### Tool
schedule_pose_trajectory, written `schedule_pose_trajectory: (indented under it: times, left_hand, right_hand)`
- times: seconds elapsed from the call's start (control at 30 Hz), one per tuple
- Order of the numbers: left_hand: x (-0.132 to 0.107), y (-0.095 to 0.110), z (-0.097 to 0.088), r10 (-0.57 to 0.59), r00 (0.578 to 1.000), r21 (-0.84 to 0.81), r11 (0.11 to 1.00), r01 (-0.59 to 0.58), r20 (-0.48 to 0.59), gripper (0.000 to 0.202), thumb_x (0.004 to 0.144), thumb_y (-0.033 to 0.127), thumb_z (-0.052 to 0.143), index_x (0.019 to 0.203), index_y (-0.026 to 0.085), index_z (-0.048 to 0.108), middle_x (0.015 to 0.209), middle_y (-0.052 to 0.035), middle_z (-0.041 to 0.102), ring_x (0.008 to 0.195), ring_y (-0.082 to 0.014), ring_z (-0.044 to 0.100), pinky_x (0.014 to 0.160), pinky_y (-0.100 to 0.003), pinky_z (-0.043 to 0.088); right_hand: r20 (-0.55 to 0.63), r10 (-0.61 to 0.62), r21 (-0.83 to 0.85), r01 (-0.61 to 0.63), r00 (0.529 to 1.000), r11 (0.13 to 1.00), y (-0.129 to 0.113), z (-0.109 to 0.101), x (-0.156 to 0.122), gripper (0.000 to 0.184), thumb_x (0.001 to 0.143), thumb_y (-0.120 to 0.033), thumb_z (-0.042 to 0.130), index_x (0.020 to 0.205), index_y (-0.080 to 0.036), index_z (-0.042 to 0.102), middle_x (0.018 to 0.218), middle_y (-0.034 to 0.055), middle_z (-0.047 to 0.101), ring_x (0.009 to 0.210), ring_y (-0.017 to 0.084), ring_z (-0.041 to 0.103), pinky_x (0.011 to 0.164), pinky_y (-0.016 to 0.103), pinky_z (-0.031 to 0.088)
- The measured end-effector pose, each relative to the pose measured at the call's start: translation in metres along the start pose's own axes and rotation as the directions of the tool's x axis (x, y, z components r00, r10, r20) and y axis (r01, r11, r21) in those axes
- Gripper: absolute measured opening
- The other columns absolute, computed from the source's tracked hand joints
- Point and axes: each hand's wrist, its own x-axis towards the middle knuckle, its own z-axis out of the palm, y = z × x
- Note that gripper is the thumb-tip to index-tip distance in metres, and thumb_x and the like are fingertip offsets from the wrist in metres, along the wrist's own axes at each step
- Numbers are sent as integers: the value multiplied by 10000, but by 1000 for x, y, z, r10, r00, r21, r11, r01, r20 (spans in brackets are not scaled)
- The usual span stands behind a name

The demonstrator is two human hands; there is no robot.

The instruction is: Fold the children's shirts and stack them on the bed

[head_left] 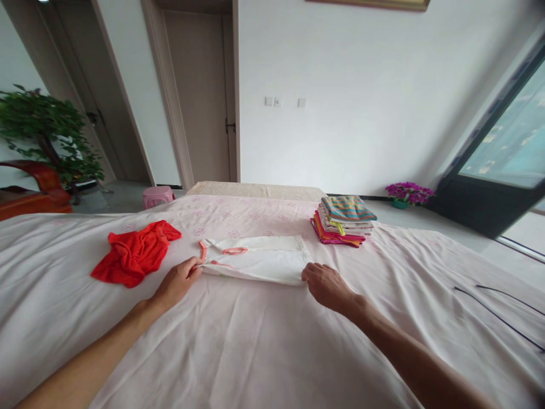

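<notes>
A white garment with coral-pink trim (264, 264) lies folded into a long rectangle on the pale sheet. At its near left corner, by the trim, my left hand (182, 278) pinches the cloth. My right hand (327, 284) grips the near right corner, fingers closed on the edge. Between the two hands the near edge runs fairly straight. A crumpled red cloth (138, 253) rests to the left, apart from my left hand. Beyond my right hand stands a stack of folded clothes (344, 220), a striped piece on top.
The pale floral sheet (255, 352) spreads under everything, with wrinkles. Two thin dark cords or straps (498, 315) lie at the right. Past the sheet are a pink stool (158, 196), a purple flower pot (409, 194), a leafy plant (46, 130) and a red wooden chair (38, 187).
</notes>
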Motion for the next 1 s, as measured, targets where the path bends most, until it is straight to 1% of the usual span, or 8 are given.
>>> schedule_pose_trajectory:
  times: [0.2,0.37,0.57,0.7,0.8,0.87,0.93,1.0]
  left_hand:
    - [26,6,5,-188,980,29,981,190,-62,257,881,398,423,1000,244,592,747,25,659,729,-152,644,644,-209,415]
    - [49,11,7,-315,949,153,936,316,-35,279,889,372,398,1067,283,592,925,-10,730,793,-186,676,625,-235,401]
    - [56,11,11,-306,951,266,915,304,-36,267,901,374,376,1056,289,577,1042,-36,742,876,-243,692,621,-276,399]
    - [53,15,12,-289,957,317,905,283,-30,278,919,382,359,1049,282,584,1001,-51,745,844,-255,694,608,-296,413]
    - [51,19,12,-193,978,409,889,206,-73,271,910,337,396,1062,245,601,1014,-86,729,869,-274,687,686,-352,463]
    - [50,24,14,-35,990,467,879,96,-138,270,889,296,448,1082,217,619,1077,-112,706,954,-291,666,808,-416,478]
    - [51,35,21,152,974,487,872,-51,-169,286,877,254,482,1112,204,637,1168,-122,676,1082,-296,622,957,-459,442]
    - [55,49,35,294,943,458,867,-194,-158,318,896,219,462,1155,199,644,1270,-116,640,1224,-284,550,1081,-461,368]
  right_hand:
    - [-110,237,136,-222,965,966,25,2,38,264,885,-141,430,1005,-213,653,1010,42,704,901,169,628,737,248,377]
    - [-164,320,203,-285,933,937,45,11,79,323,943,-172,374,1124,-218,637,1104,56,710,959,182,648,771,254,407]
    - [-121,318,136,-302,940,944,55,34,97,326,971,-253,412,1225,-248,615,1224,59,678,1010,201,656,807,275,436]
    - [-126,303,104,-291,945,951,59,38,96,310,983,-292,424,1222,-252,616,1227,49,663,999,191,658,789,267,444]
    - [-129,318,80,-310,939,947,58,31,94,305,996,-335,420,1193,-240,633,1202,62,658,998,187,649,788,262,446]
    - [-170,343,61,-338,924,939,51,23,94,332,1010,-342,386,1184,-222,643,1174,86,660,1023,199,635,826,278,447]
    - [-222,336,66,-330,915,942,35,18,95,369,1018,-323,351,1231,-202,627,1193,115,653,1078,217,613,901,307,441]
    - [-247,257,99,-239,934,966,7,18,99,413,1021,-314,333,1338,-181,562,1301,134,611,1183,230,566,1004,339,409]
